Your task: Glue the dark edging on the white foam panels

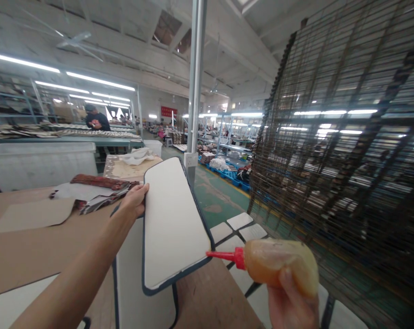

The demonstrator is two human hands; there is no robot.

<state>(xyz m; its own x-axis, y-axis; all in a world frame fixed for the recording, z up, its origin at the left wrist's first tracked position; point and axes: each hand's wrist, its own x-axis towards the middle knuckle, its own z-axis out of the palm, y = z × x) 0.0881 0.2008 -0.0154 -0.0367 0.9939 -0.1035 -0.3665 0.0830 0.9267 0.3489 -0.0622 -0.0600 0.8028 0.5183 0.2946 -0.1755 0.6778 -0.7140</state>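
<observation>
nearest, the right hand (292,304) is wrapped around a bottle (278,262) of amber liquid, thumb pressed to its side, other fingers mostly hidden. its red nozzle (225,257) points left, the tip at the near right corner of a pale panel (172,224); whether it touches or sits just above, i cannot tell. the right hand is the nearer one to that corner.

the panel is held tilted above the right edge of the worktable (207,292), its long axis running from the near end away to the far end. the left hand (136,199) is clamped on its left long edge, towards the far end, thumb on the face, fingertips out of sight behind.

below it, a second panel (141,278) lies near the table's right edge. farther left are loose grey sheets (80,191) and a red-brown bundle (99,182), then a white bin (42,162) past the table's far edge, and a person (97,119) beyond.
</observation>
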